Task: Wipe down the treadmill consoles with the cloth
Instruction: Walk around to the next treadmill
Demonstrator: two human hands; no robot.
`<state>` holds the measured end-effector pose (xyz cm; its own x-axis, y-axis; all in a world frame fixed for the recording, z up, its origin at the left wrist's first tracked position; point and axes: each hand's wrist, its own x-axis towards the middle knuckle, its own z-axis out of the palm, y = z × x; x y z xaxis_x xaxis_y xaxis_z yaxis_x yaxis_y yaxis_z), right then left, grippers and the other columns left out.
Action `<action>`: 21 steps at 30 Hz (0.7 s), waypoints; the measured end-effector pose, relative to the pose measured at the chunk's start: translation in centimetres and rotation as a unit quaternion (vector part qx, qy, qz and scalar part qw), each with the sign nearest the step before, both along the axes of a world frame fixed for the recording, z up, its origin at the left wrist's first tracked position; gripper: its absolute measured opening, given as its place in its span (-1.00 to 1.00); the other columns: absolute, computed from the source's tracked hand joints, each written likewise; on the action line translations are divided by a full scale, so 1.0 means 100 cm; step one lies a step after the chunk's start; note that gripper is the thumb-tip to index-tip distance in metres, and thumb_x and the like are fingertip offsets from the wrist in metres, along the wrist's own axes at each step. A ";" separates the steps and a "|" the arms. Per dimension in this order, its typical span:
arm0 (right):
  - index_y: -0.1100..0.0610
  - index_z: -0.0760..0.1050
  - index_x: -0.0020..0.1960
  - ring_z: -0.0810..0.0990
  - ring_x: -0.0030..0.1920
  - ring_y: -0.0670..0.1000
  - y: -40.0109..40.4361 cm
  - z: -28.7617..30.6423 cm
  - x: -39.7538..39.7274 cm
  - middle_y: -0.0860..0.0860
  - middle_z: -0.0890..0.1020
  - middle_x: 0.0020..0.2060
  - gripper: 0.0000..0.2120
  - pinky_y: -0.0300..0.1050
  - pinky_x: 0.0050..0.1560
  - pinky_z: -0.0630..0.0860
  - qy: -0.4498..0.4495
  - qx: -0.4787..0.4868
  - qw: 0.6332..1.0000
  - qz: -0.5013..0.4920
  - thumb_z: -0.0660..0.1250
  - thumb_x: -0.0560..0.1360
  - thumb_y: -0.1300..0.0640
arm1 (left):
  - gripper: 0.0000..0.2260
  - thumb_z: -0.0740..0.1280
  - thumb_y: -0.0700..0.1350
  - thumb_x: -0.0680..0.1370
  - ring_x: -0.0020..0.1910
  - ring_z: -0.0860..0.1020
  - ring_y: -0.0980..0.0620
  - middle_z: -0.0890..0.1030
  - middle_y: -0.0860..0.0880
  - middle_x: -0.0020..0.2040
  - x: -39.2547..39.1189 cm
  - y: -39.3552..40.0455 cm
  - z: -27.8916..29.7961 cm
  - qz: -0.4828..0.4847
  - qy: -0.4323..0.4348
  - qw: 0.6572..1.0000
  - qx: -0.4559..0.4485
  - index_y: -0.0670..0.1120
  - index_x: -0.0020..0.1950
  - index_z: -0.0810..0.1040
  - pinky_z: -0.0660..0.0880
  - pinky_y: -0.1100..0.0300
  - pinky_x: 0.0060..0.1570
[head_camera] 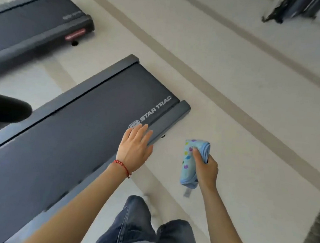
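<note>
A folded light-blue cloth (190,162) with coloured dots is gripped in my right hand (206,169), held over the pale floor to the right of a treadmill. The dark treadmill deck (77,125), marked STAR TRAC near its rear end, runs diagonally from lower left to centre. My left hand (134,148) hovers with fingers spread above the deck's rear right corner, holding nothing. A red bead bracelet circles that wrist. No console is in view.
A second treadmill deck (28,22) lies at the upper left. A black rounded part (3,109) pokes in from the left edge. Pale tiled floor (234,100) with darker stripes stretches right. Dark bags (292,9) sit at the top right. My jeans-clad legs (145,232) stand beside the deck.
</note>
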<state>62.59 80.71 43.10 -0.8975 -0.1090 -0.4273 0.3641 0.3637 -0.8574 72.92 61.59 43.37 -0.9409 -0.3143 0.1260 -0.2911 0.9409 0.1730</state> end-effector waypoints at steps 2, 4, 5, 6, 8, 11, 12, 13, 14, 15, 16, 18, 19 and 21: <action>0.10 0.53 -0.09 0.54 -0.22 -0.08 0.011 -0.002 -0.012 -0.01 0.58 -0.21 -0.86 -0.26 -0.26 0.45 -0.005 -0.003 0.999 -0.052 0.36 0.47 0.03 | -0.58 0.11 0.02 0.50 0.14 0.54 -0.23 0.58 -0.22 0.14 -0.031 0.000 -0.005 -0.055 0.007 0.998 0.003 -0.23 0.12 0.59 0.45 -0.16 0.11; 0.12 0.54 -0.12 0.57 -0.19 -0.01 0.022 -0.005 -0.024 0.01 0.60 -0.22 -0.83 -0.14 -0.17 0.52 -0.014 -0.003 0.995 -0.100 0.37 0.46 0.01 | -0.58 0.12 0.01 0.50 0.14 0.53 -0.24 0.57 -0.23 0.15 -0.061 0.003 -0.008 -0.100 0.015 0.995 0.012 -0.24 0.11 0.59 0.44 -0.19 0.11; 0.12 0.54 -0.12 0.59 -0.15 0.03 0.027 -0.006 -0.031 0.03 0.61 -0.21 -0.82 -0.06 -0.10 0.54 -0.017 -0.001 0.993 -0.121 0.38 0.45 -0.01 | -0.59 0.12 0.00 0.50 0.14 0.53 -0.25 0.57 -0.24 0.15 -0.076 0.006 -0.009 -0.119 0.019 0.993 0.014 -0.24 0.11 0.58 0.45 -0.20 0.11; 0.12 0.54 -0.12 0.59 -0.12 0.06 0.033 -0.008 -0.038 0.04 0.61 -0.19 -0.80 -0.02 -0.05 0.54 -0.021 0.002 0.990 -0.139 0.38 0.45 -0.02 | -0.59 0.12 0.00 0.51 0.13 0.53 -0.25 0.57 -0.25 0.15 -0.092 0.009 -0.009 -0.138 0.022 0.990 0.015 -0.25 0.11 0.58 0.45 -0.20 0.11; 0.11 0.53 -0.13 0.58 -0.11 0.07 0.044 -0.010 -0.053 0.04 0.61 -0.18 -0.81 -0.02 -0.02 0.54 -0.024 0.008 0.985 -0.172 0.37 0.45 -0.03 | -0.59 0.12 0.00 0.51 0.12 0.54 -0.26 0.57 -0.25 0.14 -0.120 0.017 -0.011 -0.169 0.026 0.985 0.018 -0.25 0.11 0.58 0.45 -0.21 0.09; 0.07 0.50 -0.21 0.56 -0.14 0.06 0.060 -0.011 -0.081 -0.02 0.57 -0.27 -0.83 -0.06 -0.06 0.50 -0.021 0.009 0.977 -0.212 0.36 0.46 0.00 | -0.59 0.12 0.00 0.52 0.13 0.54 -0.26 0.57 -0.25 0.14 -0.162 0.030 -0.017 -0.197 0.024 0.980 0.029 -0.24 0.12 0.58 0.46 -0.21 0.09; 0.08 0.50 -0.21 0.55 -0.15 0.06 0.066 -0.011 -0.092 -0.01 0.57 -0.27 -0.83 -0.06 -0.07 0.50 -0.019 0.010 0.975 -0.223 0.36 0.47 0.00 | -0.59 0.12 0.00 0.52 0.13 0.53 -0.26 0.57 -0.25 0.14 -0.177 0.035 -0.020 -0.205 0.019 0.978 0.033 -0.25 0.12 0.58 0.46 -0.21 0.09; 0.10 0.50 -0.19 0.55 -0.15 0.06 0.072 -0.012 -0.104 0.01 0.57 -0.26 -0.83 -0.05 -0.07 0.50 -0.017 0.010 0.973 -0.231 0.36 0.47 0.00 | -0.59 0.11 0.00 0.52 0.14 0.53 -0.26 0.57 -0.25 0.15 -0.192 0.040 -0.022 -0.211 0.014 0.977 0.035 -0.25 0.13 0.58 0.47 -0.21 0.10; 0.11 0.51 -0.18 0.56 -0.15 0.07 0.078 -0.014 -0.117 0.03 0.58 -0.25 -0.82 -0.04 -0.07 0.51 -0.017 0.009 0.972 -0.236 0.36 0.47 0.00 | -0.58 0.11 0.01 0.52 0.14 0.53 -0.26 0.57 -0.25 0.15 -0.208 0.045 -0.025 -0.214 0.009 0.976 0.036 -0.25 0.13 0.58 0.47 -0.21 0.10; 0.11 0.51 -0.18 0.56 -0.15 0.07 0.085 -0.015 -0.132 0.04 0.58 -0.24 -0.82 -0.03 -0.07 0.51 -0.017 0.010 0.971 -0.239 0.36 0.47 0.00 | -0.58 0.11 0.01 0.52 0.14 0.53 -0.25 0.57 -0.25 0.15 -0.224 0.050 -0.027 -0.216 0.005 0.976 0.035 -0.25 0.13 0.58 0.46 -0.21 0.10; 0.11 0.50 -0.19 0.56 -0.16 0.07 0.092 -0.017 -0.148 0.05 0.58 -0.24 -0.81 -0.01 -0.07 0.52 -0.018 0.012 0.970 -0.242 0.36 0.46 -0.01 | -0.57 0.11 0.01 0.52 0.15 0.53 -0.25 0.57 -0.25 0.15 -0.240 0.055 -0.028 -0.215 0.000 0.976 0.036 -0.25 0.14 0.57 0.46 -0.20 0.11; 0.14 0.51 -0.19 0.56 -0.17 0.08 0.106 -0.017 -0.183 0.07 0.58 -0.24 -0.78 -0.02 -0.09 0.52 -0.019 0.010 0.969 -0.247 0.37 0.46 -0.02 | -0.57 0.11 0.02 0.52 0.15 0.53 -0.25 0.57 -0.24 0.16 -0.274 0.065 -0.029 -0.212 -0.011 0.976 0.035 -0.25 0.16 0.57 0.45 -0.19 0.12; 0.15 0.51 -0.19 0.56 -0.17 0.07 0.113 -0.016 -0.202 0.06 0.58 -0.24 -0.77 -0.05 -0.13 0.51 -0.019 0.010 0.969 -0.246 0.36 0.46 -0.03 | -0.56 0.10 0.02 0.52 0.16 0.53 -0.25 0.57 -0.24 0.16 -0.292 0.070 -0.028 -0.209 -0.016 0.977 0.034 -0.24 0.16 0.57 0.45 -0.19 0.13; 0.15 0.50 -0.21 0.55 -0.19 0.06 0.126 -0.012 -0.241 0.04 0.57 -0.28 -0.76 -0.15 -0.25 0.48 -0.015 0.020 0.971 -0.236 0.36 0.46 -0.03 | -0.56 0.09 0.03 0.52 0.15 0.53 -0.24 0.57 -0.24 0.16 -0.330 0.079 -0.024 -0.200 -0.027 0.979 0.034 -0.23 0.16 0.57 0.44 -0.20 0.14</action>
<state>38.53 93.35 41.89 -0.8301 0.3291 -0.4502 0.5238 0.1830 -0.8320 39.90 69.47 40.93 -0.9951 0.0750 0.0647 0.0883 0.9680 0.2347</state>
